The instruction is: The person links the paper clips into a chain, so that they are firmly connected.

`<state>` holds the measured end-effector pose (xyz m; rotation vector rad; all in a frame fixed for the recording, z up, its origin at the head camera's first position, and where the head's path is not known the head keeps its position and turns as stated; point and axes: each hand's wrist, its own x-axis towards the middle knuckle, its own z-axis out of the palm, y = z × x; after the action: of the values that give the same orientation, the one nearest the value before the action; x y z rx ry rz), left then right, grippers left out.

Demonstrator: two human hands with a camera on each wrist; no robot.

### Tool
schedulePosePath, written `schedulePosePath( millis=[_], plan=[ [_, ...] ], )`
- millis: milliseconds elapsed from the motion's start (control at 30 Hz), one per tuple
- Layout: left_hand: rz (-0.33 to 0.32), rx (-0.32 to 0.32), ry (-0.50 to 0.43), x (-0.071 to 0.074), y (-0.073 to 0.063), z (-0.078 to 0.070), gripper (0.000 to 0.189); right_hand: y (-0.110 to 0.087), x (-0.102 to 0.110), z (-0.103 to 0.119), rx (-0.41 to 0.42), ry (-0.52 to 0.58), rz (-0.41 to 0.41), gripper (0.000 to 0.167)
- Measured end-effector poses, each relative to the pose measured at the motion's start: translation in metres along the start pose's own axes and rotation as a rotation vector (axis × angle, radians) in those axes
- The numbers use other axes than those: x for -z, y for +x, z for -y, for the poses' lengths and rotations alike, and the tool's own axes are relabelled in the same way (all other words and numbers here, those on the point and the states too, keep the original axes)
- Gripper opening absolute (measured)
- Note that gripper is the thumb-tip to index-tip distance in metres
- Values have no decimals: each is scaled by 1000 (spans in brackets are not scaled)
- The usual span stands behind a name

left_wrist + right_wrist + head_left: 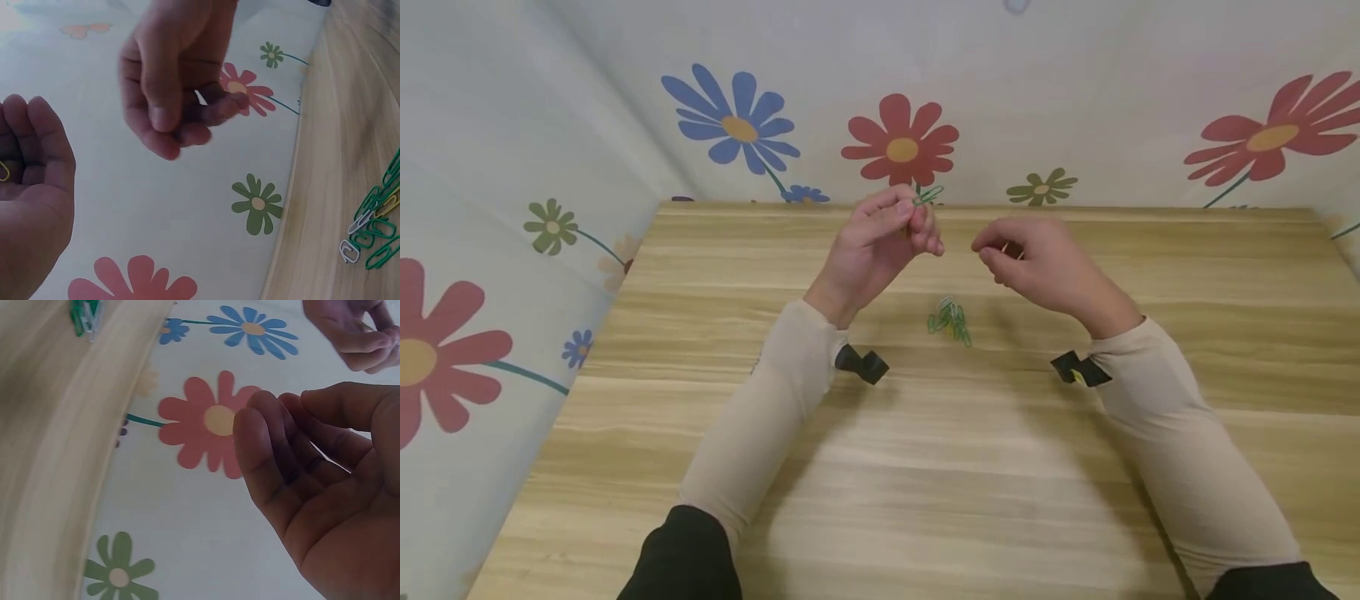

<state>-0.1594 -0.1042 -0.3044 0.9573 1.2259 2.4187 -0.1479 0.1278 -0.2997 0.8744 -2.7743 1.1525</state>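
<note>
My left hand (880, 237) is raised over the table's far part and pinches a green paper clip (929, 195) between thumb and index finger. In the left wrist view, part of a yellow paper clip (4, 170) shows against the curled fingers of that hand (37, 187). To the right, my right hand (1041, 258) hovers with loosely bent fingers, its thumb close to the index finger. No object shows between those fingers (253, 453) in the right wrist view. A small pile of paper clips (950, 320), green, white and yellow, lies on the table below and between both hands.
The wooden table (880, 467) reaches back to a pale wall covering (985, 50) printed with coloured flowers, which also runs along the left side. Black straps (861, 364) sit at both wrists over beige sleeves (760, 425).
</note>
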Motion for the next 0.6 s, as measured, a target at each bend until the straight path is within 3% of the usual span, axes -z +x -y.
schedulePosePath(
  millis=[167, 367, 600],
  plan=[
    [-1, 0, 1, 1, -1, -1, 31, 6, -16, -17, -31, -20, 89, 18],
    [-49, 18, -5, 3, -3, -2, 33, 14, -44, -35, -55, -23, 199, 18],
    [-98, 33, -91, 3, -1, -1, 28, 15, -57, -45, -73, 21, 201, 24]
  ],
)
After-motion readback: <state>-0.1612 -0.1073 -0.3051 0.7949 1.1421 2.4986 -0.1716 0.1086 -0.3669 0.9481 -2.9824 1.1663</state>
